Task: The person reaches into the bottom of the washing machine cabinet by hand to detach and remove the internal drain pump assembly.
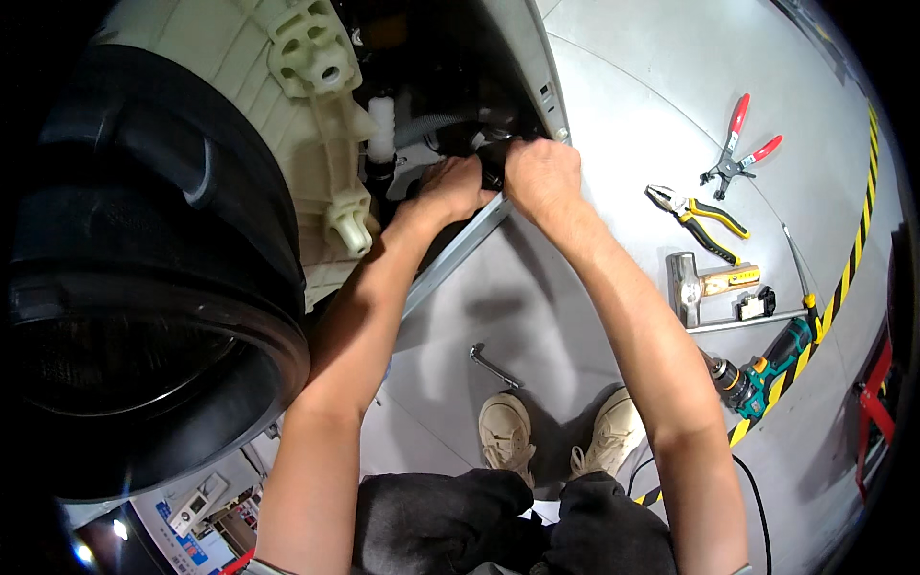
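Mostly pale grey floor (613,125), smooth, with a yellow-black hazard stripe (848,278) curving along the right edge. Left side filled by an opened washing machine: big dark drum gasket (153,316) near left, cream plastic tub (316,105) behind it, grey metal frame rail (460,249) running diagonally under the hands. Both hands far centre at the machine's open side: left hand (455,187) curled, fingers reaching into the cavity; right hand (541,172) just beside it, fingers closed around a small black part (492,161) that sits between the two hands at the frame edge. Cannot tell whether the left hand actually grips it. Grey hose (431,125) just behind the hands. On the floor right: red-handled pliers (738,144) far, yellow-black pliers (695,216), hammer (704,283), green cordless drill (767,369) on the stripe. L-shaped wrench (491,366) near the beige shoes (556,431), well apart from the hands
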### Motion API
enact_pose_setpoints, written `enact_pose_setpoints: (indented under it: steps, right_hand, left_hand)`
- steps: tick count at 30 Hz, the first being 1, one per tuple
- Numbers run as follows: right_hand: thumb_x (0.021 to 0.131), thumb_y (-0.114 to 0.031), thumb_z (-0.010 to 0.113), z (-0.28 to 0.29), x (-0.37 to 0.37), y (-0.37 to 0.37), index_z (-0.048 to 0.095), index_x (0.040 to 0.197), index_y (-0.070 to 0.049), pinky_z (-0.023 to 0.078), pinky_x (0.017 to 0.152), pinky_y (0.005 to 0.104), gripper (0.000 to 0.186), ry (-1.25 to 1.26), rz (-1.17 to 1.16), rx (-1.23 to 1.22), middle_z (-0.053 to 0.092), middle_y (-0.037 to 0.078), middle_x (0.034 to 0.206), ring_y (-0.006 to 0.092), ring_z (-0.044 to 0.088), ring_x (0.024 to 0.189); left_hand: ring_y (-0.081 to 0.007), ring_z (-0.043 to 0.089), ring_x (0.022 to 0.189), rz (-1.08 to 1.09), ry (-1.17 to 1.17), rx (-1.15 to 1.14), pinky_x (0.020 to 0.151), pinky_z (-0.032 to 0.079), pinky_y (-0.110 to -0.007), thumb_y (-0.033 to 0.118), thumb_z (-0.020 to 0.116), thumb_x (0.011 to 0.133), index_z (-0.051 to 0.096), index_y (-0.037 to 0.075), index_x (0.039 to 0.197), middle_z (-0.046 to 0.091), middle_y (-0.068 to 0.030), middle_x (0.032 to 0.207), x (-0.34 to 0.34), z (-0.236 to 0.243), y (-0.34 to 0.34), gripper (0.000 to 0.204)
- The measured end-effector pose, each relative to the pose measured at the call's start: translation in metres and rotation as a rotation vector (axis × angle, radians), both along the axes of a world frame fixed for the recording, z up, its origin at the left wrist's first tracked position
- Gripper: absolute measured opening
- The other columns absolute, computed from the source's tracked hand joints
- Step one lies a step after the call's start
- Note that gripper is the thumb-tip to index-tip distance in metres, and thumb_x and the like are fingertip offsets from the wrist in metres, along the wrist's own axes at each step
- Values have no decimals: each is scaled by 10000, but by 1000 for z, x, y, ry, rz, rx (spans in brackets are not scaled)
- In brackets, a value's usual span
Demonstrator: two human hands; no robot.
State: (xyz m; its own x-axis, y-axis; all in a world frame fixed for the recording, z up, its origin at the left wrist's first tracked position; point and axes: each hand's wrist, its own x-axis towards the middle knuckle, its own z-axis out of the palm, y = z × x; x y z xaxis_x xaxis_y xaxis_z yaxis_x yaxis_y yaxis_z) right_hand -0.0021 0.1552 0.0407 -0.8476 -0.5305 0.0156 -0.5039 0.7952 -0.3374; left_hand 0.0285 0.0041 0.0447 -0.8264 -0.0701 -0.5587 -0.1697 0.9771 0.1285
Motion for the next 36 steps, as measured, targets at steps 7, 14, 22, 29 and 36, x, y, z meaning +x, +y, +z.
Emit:
enact_pose_setpoints:
  steps: [7, 14, 22, 29, 36]
  right_hand:
    - [788, -121, 610, -1, -2, -5, 725, 840, -104, 558, 650, 400, 128, -70, -4, 6, 714, 121, 796, 288, 712, 763]
    - [767, -132, 636, -1, 1, -3, 733, 826, -111, 557, 635, 392, 116, -23, 4, -15, 714, 117, 785, 270, 711, 745]
    - [757, -142, 644, 2, 2, -2, 730, 785, -106, 552, 613, 382, 97, -2, 4, 23, 707, 111, 748, 260, 712, 732]
    - [775, -120, 619, 3, 1, -1, 739, 807, -101, 564, 648, 382, 125, -21, 37, 71, 714, 118, 779, 267, 715, 767]
    - [784, -109, 594, 3, -3, 0, 747, 819, -97, 567, 671, 387, 157, -66, 48, 91, 721, 129, 805, 284, 715, 793]
  left_hand:
    - [-392, 613, 1030, -70, 76, -46, 847, 492, -497, 316, 680, 809, 617, 60, 1107, 671, -193, 1049, 5, 0, 2, 398]
    - [-347, 657, 918, -129, 234, -137, 875, 435, -490, 278, 655, 828, 679, 79, 988, 697, -177, 944, 13, -2, 11, 256]
    - [-305, 656, 958, -117, 257, -162, 945, 385, -446, 268, 694, 807, 679, 59, 1003, 707, -148, 946, 14, -4, 16, 286]
    - [-271, 662, 984, -110, 219, -263, 965, 386, -429, 286, 700, 809, 679, 53, 1017, 713, -128, 965, 12, 0, 19, 313]
    - [-367, 634, 1036, -134, 48, -48, 912, 457, -473, 345, 658, 783, 605, -19, 1095, 674, -232, 1040, -3, -2, -3, 482]
